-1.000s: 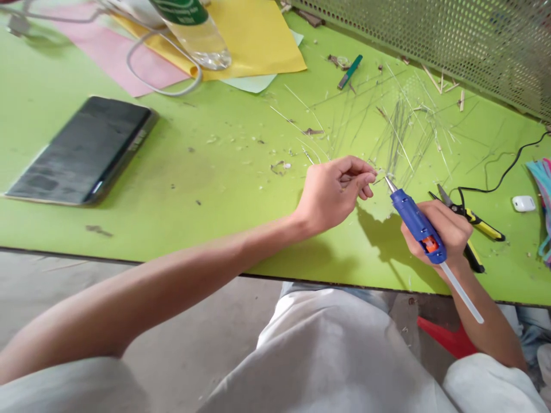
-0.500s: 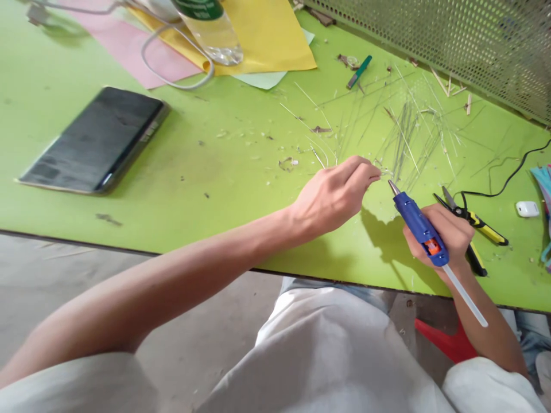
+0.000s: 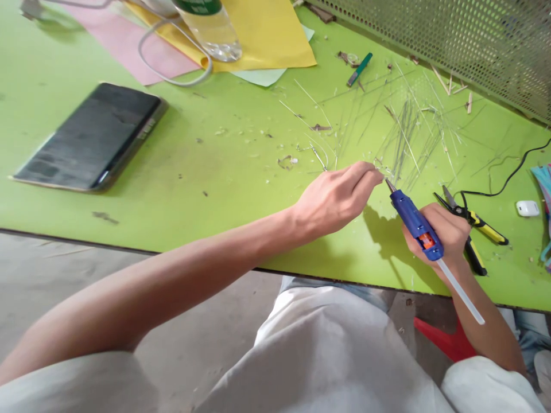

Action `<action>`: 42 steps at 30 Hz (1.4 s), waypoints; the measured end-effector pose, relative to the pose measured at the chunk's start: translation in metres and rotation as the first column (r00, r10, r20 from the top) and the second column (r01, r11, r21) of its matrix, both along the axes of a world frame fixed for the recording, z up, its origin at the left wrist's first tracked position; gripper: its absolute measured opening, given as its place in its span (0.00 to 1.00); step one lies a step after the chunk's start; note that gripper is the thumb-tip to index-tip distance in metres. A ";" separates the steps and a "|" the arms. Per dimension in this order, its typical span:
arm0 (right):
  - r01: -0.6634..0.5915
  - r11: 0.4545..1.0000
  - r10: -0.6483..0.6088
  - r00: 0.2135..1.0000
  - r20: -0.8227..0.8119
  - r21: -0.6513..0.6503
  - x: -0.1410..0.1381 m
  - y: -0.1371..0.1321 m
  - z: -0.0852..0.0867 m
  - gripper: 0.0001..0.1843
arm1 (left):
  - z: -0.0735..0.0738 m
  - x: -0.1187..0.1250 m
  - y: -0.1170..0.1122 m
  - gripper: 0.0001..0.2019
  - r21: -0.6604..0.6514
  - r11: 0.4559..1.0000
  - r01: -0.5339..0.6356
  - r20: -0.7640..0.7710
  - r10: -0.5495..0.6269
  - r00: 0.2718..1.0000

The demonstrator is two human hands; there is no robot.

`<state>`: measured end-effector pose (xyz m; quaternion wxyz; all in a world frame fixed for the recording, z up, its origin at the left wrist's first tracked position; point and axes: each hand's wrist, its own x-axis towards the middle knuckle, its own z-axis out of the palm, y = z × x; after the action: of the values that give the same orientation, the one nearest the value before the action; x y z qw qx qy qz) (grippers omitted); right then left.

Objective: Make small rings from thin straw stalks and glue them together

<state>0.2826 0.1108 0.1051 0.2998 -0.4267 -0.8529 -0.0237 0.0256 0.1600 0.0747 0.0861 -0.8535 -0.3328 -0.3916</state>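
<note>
My right hand [image 3: 445,232] is wrapped round a blue hot glue gun [image 3: 415,221]. A whitish glue stick [image 3: 461,292] sticks out of its back end. The metal nozzle points up and left, close to the fingertips of my left hand [image 3: 340,195]. Those fingers are pinched together, and what they hold is too small to make out. Just beyond the fingertips lie thin, pale wire-like strands [image 3: 407,137] on the green table. Behind my right hand rest pliers with yellow and black handles [image 3: 486,228], partly hidden by it.
A dark tablet-like device [image 3: 92,137] lies at left. Behind it are a water bottle [image 3: 215,34], yellow paper [image 3: 275,34] and a white cable [image 3: 142,60]. A green-handled blade [image 3: 360,70] lies near the perforated panel [image 3: 451,46]. A small white case [image 3: 527,208] sits at right.
The glue gun has shifted slightly left and up, its nozzle now nearer my left fingertips. My left hand has moved very little and stays pinched.
</note>
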 end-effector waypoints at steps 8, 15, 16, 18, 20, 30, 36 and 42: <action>0.020 1.000 -0.020 1.000 0.001 -0.005 0.000 -0.001 0.001 0.14 | 0.001 0.001 -0.001 0.14 -0.051 0.999 0.009 -0.015 -0.010 1.000; 0.008 1.000 -0.008 1.000 0.019 -0.001 -0.002 0.000 0.005 0.16 | 0.001 0.002 -0.001 0.12 0.012 1.000 0.001 -0.012 -0.001 1.000; 0.008 1.000 -0.008 1.000 0.027 0.001 -0.002 0.000 0.005 0.16 | 0.001 0.003 -0.001 0.11 0.014 1.000 0.000 -0.007 0.000 1.000; 0.021 1.000 -0.021 0.999 0.039 0.001 -0.002 0.000 0.004 0.16 | 0.000 0.003 -0.001 0.11 0.014 1.000 -0.003 0.007 0.003 1.000; 0.032 0.999 -0.032 0.999 0.039 -0.003 -0.001 -0.001 0.004 0.16 | -0.001 0.003 0.000 0.11 -0.008 1.000 -0.002 0.030 0.002 1.000; 0.016 1.000 -0.016 1.000 0.010 -0.008 -0.001 0.000 0.004 0.15 | 0.012 0.011 -0.002 0.10 -0.410 0.908 0.085 0.324 0.058 0.944; 0.042 0.999 -0.041 0.999 0.033 -0.026 0.001 0.001 0.002 0.15 | 0.022 0.016 -0.001 0.06 -0.686 0.679 0.262 0.520 0.205 0.829; 0.031 0.999 -0.031 0.999 -0.014 -0.026 0.001 0.000 0.003 0.17 | 0.023 0.017 0.002 0.04 -0.754 0.553 0.354 0.573 0.292 0.765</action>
<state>0.2832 0.1108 0.1082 0.2999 -0.4438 -0.8443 -0.0141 0.0427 0.1623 0.0975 -0.4543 -0.6062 -0.4687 -0.4544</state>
